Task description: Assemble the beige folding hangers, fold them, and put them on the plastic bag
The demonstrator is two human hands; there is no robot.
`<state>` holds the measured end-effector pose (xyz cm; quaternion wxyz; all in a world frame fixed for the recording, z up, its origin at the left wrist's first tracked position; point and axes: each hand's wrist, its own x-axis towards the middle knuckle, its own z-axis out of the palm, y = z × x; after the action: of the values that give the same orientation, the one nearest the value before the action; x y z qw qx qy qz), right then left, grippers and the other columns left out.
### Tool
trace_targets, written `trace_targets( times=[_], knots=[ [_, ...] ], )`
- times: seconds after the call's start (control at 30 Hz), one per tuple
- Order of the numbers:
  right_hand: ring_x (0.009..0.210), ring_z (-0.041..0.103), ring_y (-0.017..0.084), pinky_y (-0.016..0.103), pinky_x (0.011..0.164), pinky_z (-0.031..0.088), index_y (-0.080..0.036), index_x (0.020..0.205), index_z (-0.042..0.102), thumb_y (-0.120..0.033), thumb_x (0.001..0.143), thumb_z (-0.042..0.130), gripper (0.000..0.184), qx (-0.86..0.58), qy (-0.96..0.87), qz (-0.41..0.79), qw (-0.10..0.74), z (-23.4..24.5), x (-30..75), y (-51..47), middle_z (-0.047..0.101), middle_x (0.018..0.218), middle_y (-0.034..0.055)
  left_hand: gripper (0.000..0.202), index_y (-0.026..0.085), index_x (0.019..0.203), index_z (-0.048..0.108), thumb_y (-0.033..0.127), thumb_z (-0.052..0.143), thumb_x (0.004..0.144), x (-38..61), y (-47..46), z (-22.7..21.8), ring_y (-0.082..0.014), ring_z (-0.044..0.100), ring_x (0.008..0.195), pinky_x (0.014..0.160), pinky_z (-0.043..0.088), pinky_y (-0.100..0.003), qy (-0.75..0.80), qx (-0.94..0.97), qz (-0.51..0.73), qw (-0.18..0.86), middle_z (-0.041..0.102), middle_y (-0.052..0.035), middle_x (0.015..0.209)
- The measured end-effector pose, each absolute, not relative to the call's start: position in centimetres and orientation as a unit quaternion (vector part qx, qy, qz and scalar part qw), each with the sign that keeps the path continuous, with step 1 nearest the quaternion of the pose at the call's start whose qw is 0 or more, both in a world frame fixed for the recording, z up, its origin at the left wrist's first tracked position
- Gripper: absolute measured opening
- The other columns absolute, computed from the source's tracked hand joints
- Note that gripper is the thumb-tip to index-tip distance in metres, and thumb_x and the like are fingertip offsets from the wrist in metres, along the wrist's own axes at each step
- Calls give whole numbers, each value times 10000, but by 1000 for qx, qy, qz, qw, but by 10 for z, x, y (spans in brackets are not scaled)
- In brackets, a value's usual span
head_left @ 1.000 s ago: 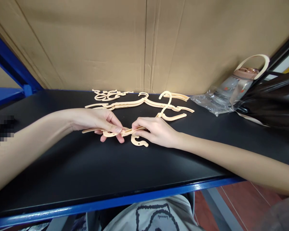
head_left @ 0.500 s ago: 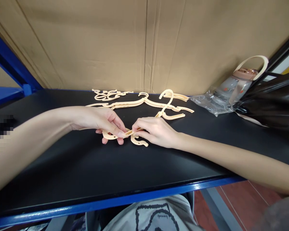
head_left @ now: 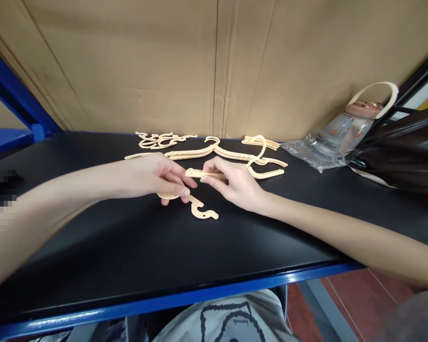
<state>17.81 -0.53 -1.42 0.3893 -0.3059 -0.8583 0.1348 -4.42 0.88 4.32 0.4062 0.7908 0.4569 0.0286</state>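
My left hand is closed on one cream plastic hanger arm, whose rounded end shows under its fingers. My right hand pinches the other hanger arm and holds it a little above the black table. The two arm ends sit close together between my hands. A loose cream hook piece lies flat on the table just in front of both hands.
Several cream hangers and small hook parts lie at the back by the cardboard wall. At the right stand a bottle with a strap in clear wrap and a black bag. A blue edge rims the table.
My right hand lifted its hanger arm up and back, away from the hook piece, which now lies free on the table. My left hand shifted slightly right.
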Motion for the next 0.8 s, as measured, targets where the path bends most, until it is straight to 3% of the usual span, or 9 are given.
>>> trace_targets(
  times=[0.1, 0.27, 0.47, 0.63, 0.8],
  knots=[
    [667, 538, 101, 220, 624, 374, -188, 912, 548, -305, 923, 529, 118, -317, -858, 137, 381, -14, 176, -7, 635, 847, -8, 299, 222, 848, 734, 484, 641, 738, -45, 10, 45, -137, 581, 597, 534, 439, -220, 454, 812, 37, 365, 728, -9, 797],
    [582, 476, 75, 204, 563, 326, -189, 827, 529, -364, 857, 630, 205, -345, -845, 154, 379, -11, 176, -7, 579, 728, -49, 328, 191, 675, 660, 481, 558, 792, -36, 5, 44, -91, 386, 437, 445, 269, -235, 524, 817, 70, 232, 608, 15, 550],
    [573, 449, 77, 212, 565, 294, -195, 779, 489, -426, 868, 618, 279, -382, -843, 175, 335, -11, 176, -6, 532, 666, -66, 334, 194, 722, 554, 468, 455, 883, -27, -3, 37, -109, 485, 511, 510, 336, -228, 493, 847, 117, 163, 651, 12, 639],
    [601, 475, 86, 216, 571, 286, -193, 812, 490, -371, 917, 555, 217, -377, -857, 172, 307, -11, 177, -5, 543, 693, -55, 273, 197, 879, 498, 455, 420, 924, -28, 0, 29, -87, 513, 472, 530, 407, -229, 432, 847, 150, 272, 695, -1, 760],
    [657, 527, 104, 221, 598, 313, -196, 848, 523, -349, 916, 551, 170, -380, -851, 193, 306, -12, 177, -4, 582, 736, -39, 272, 178, 887, 563, 439, 487, 882, -31, 6, 28, -81, 468, 451, 496, 388, -225, 411, 839, 168, 315, 685, -6, 697]
  ],
)
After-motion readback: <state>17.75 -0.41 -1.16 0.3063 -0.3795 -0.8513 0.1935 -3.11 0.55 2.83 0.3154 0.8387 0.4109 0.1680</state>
